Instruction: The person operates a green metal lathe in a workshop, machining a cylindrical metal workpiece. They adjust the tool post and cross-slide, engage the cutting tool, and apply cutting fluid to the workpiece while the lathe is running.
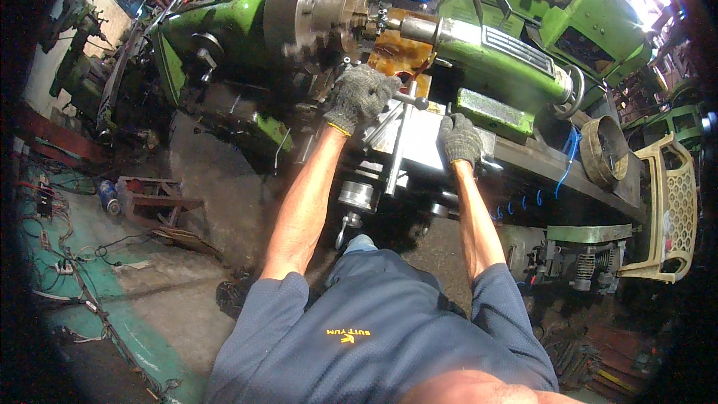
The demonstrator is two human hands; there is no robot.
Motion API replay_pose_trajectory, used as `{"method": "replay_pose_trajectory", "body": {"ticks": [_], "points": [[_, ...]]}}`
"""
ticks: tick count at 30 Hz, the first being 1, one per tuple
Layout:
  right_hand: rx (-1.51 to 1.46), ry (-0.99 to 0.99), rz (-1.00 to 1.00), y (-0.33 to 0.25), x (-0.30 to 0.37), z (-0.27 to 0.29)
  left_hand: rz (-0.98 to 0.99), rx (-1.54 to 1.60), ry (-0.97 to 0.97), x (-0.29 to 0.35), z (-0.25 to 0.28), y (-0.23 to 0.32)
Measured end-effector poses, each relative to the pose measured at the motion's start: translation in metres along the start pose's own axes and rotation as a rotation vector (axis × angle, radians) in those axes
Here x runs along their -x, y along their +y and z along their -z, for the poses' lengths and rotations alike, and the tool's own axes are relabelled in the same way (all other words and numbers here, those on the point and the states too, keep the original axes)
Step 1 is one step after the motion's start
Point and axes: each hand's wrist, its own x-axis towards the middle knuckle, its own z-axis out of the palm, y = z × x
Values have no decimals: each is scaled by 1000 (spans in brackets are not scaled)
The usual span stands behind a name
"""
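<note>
My left hand [359, 96], in a grey knitted glove, is closed at the tool-post area of a green lathe, just below the chuck [308, 15]. A metal bar with a rounded end [421, 103] sticks out to its right; what the fingers grip is hidden beneath the glove. From that bar a long straight rod [401, 151] slants toward me. Farther right, my gloved right hand [459, 139] lies with its fingers forward on the edge of a pale flat plate [426, 137]. A workpiece [357, 11] sits between the chuck and the tailstock [486, 49].
A brown-stained plate [400, 52] stands behind the tool post. Handwheels and a crank handle [348, 228] project toward my body. To the right are a blue coiled hose [574, 142], a round metal ring [604, 148] and a cream perforated frame [673, 209]. Cables [75, 269] litter the left floor.
</note>
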Motion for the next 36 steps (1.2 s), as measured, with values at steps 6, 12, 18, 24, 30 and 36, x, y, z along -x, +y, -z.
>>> {"method": "replay_pose_trajectory", "body": {"ticks": [6, 12, 18, 24, 30, 36], "points": [[1, -23, -14, -1, 0, 1, -16, 20, 45, 2, -7, -5], [0, -17, -6, 1, 0, 0, -13, 52, 63, 3, -8, -5], [-13, -9, 9, -1, 0, 0, 51, 53, 24, 3, -5, -4], [-10, -5, -13, 0, 0, 0, 60, 74, 24, 0, -3, -1], [-2, -37, -24, -2, 0, 2, 56, 52, 20, 0, -1, 1], [-10, -29, -18, -3, 1, 3, -2, 7, 30, 1, -1, 0]]}}
